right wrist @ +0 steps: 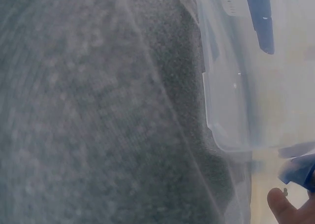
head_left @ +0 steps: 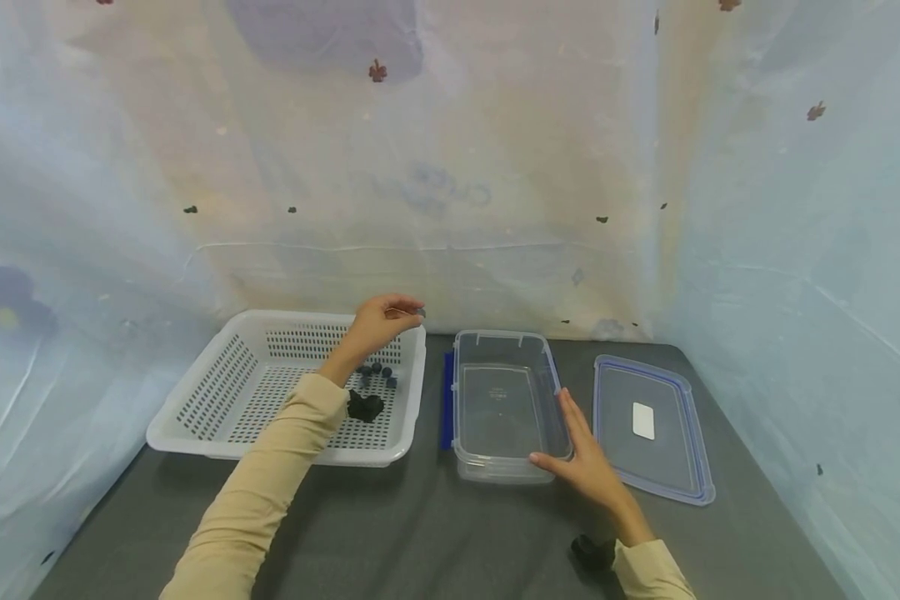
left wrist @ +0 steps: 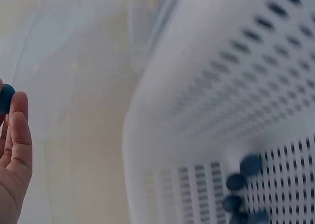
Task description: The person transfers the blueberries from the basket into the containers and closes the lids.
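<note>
My left hand (head_left: 387, 323) is over the back right corner of a white perforated basket (head_left: 163, 427). Between its fingertips it pinches a small dark blue ball (left wrist: 6, 99). Inside the basket, several similar blue balls (left wrist: 235, 181) lie together near a corner. A clear plastic container (head_left: 495, 408) stands to the right of the basket, its top uncovered. My right hand (head_left: 591, 468) rests at its right side with fingers extended along the rim and the thumb at the front corner. In the right wrist view, only the thumb (right wrist: 280, 204) and part of that hand show at the lower right.
A clear lid (head_left: 656, 450) with a blue edge and a white label lies flat to the right of the container. Blue side flaps (head_left: 447, 400) stick out from the container. Patterned plastic sheeting (head_left: 450, 167) hangs behind and beside the grey table (head_left: 390, 533).
</note>
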`<action>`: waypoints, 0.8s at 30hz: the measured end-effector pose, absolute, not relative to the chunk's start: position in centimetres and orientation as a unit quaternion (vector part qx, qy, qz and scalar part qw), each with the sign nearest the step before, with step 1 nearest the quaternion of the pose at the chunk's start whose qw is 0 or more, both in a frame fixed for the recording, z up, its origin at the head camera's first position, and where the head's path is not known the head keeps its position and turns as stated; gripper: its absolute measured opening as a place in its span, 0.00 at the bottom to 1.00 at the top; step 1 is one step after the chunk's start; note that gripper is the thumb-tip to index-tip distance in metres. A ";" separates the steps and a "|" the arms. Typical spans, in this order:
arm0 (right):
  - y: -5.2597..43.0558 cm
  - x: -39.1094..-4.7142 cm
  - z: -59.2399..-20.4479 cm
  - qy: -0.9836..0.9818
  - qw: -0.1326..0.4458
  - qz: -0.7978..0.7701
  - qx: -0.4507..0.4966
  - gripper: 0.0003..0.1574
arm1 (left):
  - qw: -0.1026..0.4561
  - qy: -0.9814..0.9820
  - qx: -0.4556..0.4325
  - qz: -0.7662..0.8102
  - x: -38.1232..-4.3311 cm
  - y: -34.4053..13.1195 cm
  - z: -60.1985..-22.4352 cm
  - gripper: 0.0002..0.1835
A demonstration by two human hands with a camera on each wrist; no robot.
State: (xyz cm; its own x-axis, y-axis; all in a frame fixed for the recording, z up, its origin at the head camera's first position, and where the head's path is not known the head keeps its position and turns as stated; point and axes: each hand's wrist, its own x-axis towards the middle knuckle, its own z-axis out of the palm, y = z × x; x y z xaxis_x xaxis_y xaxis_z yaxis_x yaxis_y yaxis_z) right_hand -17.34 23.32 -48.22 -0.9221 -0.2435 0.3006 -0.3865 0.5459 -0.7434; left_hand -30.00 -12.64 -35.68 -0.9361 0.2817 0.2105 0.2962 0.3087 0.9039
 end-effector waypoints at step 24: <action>23.3 -17.2 -48.5 -0.866 0.090 0.458 0.178 0.69 | 0.020 -0.777 -0.189 -0.600 -30.0 -3.8 -35.9 0.13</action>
State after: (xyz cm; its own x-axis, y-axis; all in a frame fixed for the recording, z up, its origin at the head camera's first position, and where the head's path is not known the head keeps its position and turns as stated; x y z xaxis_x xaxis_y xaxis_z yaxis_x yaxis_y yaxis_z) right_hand -17.18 23.30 -48.48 -0.9202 -0.2266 0.3193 -0.3915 0.5169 -0.7613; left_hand -29.99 -3.82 -35.88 -0.9281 0.2695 0.2568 0.3167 0.2090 0.9252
